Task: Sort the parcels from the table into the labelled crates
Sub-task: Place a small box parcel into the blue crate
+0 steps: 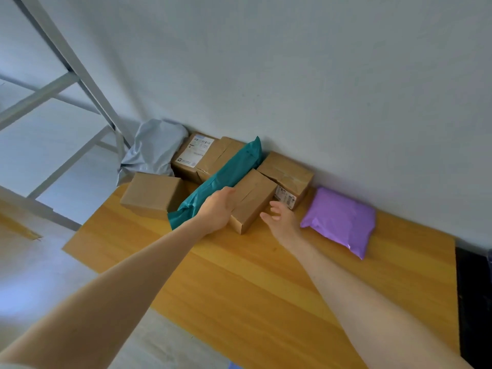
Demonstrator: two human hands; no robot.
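Observation:
Parcels lie along the back of a wooden table against the wall. A small cardboard box sits in the middle. My left hand lies against its left side with the fingers over its top edge. My right hand hovers spread just right of the box, apart from it. A long teal mailer bag leans across behind my left hand. Another plain box sits at the left. A labelled box and a second labelled box stand at the wall. No crates are in view.
A purple mailer bag lies at the right near the wall. A grey mailer bag is slumped at the table's far left corner. A grey metal frame stands left of the table. A black object borders the table's right edge.

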